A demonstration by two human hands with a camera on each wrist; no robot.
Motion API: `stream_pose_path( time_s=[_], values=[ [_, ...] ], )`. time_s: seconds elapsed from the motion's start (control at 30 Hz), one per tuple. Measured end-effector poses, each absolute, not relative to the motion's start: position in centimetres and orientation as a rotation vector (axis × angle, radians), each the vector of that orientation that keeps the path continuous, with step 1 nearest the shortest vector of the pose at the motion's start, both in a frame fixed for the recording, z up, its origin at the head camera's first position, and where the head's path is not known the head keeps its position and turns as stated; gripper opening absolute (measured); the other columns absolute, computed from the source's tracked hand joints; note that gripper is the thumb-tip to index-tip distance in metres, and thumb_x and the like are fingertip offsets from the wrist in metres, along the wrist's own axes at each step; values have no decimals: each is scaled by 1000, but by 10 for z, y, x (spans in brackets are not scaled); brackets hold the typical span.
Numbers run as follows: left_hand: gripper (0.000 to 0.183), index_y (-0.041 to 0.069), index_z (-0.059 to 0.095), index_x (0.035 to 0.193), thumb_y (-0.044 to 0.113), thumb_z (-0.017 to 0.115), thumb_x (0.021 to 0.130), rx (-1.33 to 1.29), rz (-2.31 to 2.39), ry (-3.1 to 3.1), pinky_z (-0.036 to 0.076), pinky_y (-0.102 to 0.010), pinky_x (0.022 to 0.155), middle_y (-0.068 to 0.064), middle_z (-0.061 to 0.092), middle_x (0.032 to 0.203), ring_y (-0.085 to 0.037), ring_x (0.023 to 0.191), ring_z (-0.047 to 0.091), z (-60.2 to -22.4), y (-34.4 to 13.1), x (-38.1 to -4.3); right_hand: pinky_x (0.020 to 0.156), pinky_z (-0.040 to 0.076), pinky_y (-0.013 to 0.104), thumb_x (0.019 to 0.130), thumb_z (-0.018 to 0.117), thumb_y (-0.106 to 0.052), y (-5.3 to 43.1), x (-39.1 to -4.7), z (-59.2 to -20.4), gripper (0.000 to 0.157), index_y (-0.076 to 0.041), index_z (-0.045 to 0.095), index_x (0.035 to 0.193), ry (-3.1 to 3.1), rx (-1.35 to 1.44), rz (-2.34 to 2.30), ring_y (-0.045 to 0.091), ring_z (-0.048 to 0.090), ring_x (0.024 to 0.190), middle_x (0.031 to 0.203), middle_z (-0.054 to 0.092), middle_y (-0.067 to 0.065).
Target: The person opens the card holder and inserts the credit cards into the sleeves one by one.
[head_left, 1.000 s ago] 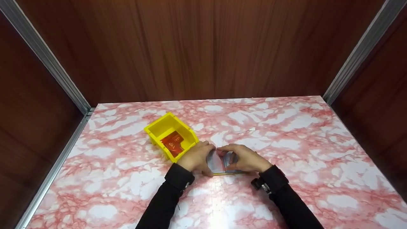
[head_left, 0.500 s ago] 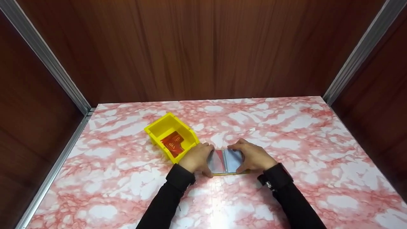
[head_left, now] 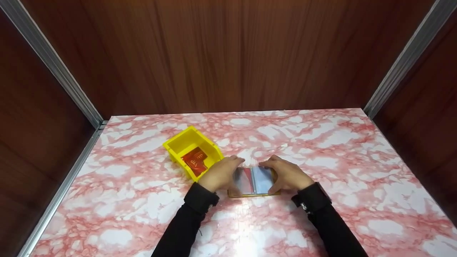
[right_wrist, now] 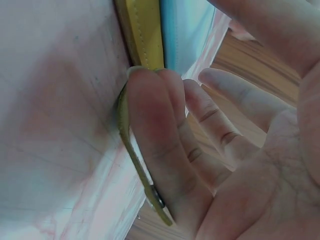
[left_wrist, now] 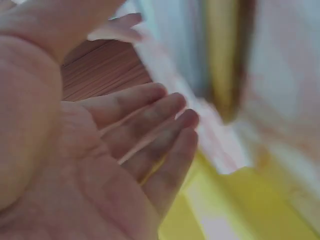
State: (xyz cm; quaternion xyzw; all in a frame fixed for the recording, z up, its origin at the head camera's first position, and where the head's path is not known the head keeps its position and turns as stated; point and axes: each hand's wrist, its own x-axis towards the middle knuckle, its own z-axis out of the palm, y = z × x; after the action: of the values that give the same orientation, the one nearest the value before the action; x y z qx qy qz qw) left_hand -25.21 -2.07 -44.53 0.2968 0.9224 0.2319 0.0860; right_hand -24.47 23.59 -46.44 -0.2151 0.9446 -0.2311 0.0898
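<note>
Shifted since a second earlier: the right hand [head_left: 289,175], now farther from the yellow bin [head_left: 178,142], leaving the card holder's right half bare; also the left hand [head_left: 222,175], its thumb eased off the near left corner so that the yellow edge showed. Bin: unmoved, so far as I could see.

Card holder [head_left: 257,182], one: lay open on the surface [head_left: 339,178], just right of the bin's near end, clear sleeves up, a red wedge showing through the left half. Cover yellow, stitched along the edge; snap strap [right_wrist: 131,150] hung out at the end away from the bin, beside the right hand's fingers.

Left hand: between bin and holder, fingers long and spread, palm bare, gripping nothing. Right hand: on the holder's far side from the bin, cupped wide about that end with nothing clasped; the nearest fingers appeared to rest against the strap, though firm contact I could not tell.

Red cards [head_left: 189,162]: inside the bin, on its floor, "VIP" legible.

Handling, by my judgement: light; cover pliant but firm enough to keep its shape; sleeves soft, slick, easily creased, apt to slide under a flat fingertip. Best hold: the stitched cover edges, thumb on the near side and fingers on the far, at the ends toward and away from the bin, strap left free.
</note>
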Motion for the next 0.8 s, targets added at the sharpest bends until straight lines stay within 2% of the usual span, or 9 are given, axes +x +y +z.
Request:
stream_pose_path(
  time_s=[0.1,0.2,0.27,0.37,0.47,0.57,0.63,0.8],
  values=[
    [60,5,61,134,27,87,85,846,947,2814,51,-45,105,-13,64,133,-31,120,61,-434,-30,-260,91,50,47,61,100,-18,236,-245,-464,91,-10,62,143,2818,-643,-679,25,56,100,122,58,9],
    [31,6,63,114,24,78,94,678,1179,3031,52,-41,92,-11,64,111,-29,101,59,-429,-46,-272,93,50,48,61,100,-18,235,-245,-464,92,-10,61,144,2817,-630,-675,26,56,102,124,57,8],
    [24,4,61,105,20,75,95,512,1207,3221,51,-41,88,-12,61,103,-30,96,56,-431,-59,-281,93,50,48,62,100,-18,235,-245,-463,92,-10,60,145,2815,-619,-672,26,56,103,125,57,8],
    [29,0,61,110,15,77,92,250,980,3380,51,-44,92,-17,61,106,-35,102,58,-438,-77,-292,94,50,49,62,100,-17,235,-244,-463,93,-11,59,146,2814,-610,-669,26,56,104,127,57,8],
    [56,-1,60,129,25,84,86,113,532,3296,50,-50,99,-20,62,122,-40,114,59,-444,-86,-294,96,50,50,62,100,-18,235,-244,-463,94,-12,58,147,2818,-610,-658,27,57,107,130,56,9],
    [73,5,55,143,36,84,84,120,181,3133,49,-53,101,-20,61,133,-42,118,59,-447,-86,-292,98,50,51,63,99,-18,235,-243,-464,95,-13,57,148,2817,-604,-661,28,57,110,134,55,9],
    [71,8,55,144,40,80,85,126,48,3057,49,-52,98,-18,63,130,-41,114,62,-448,-85,-290,99,49,52,64,99,-17,235,-242,-464,96,-14,56,149,2815,-595,-665,28,57,114,138,55,9],
    [50,10,62,128,39,74,88,103,-16,2961,48,-50,92,-13,71,110,-35,103,66,-444,-84,-286,100,49,53,63,99,-18,236,-242,-465,98,-15,55,150,2829,-611,-640,29,58,120,140,57,9]
  ],
)
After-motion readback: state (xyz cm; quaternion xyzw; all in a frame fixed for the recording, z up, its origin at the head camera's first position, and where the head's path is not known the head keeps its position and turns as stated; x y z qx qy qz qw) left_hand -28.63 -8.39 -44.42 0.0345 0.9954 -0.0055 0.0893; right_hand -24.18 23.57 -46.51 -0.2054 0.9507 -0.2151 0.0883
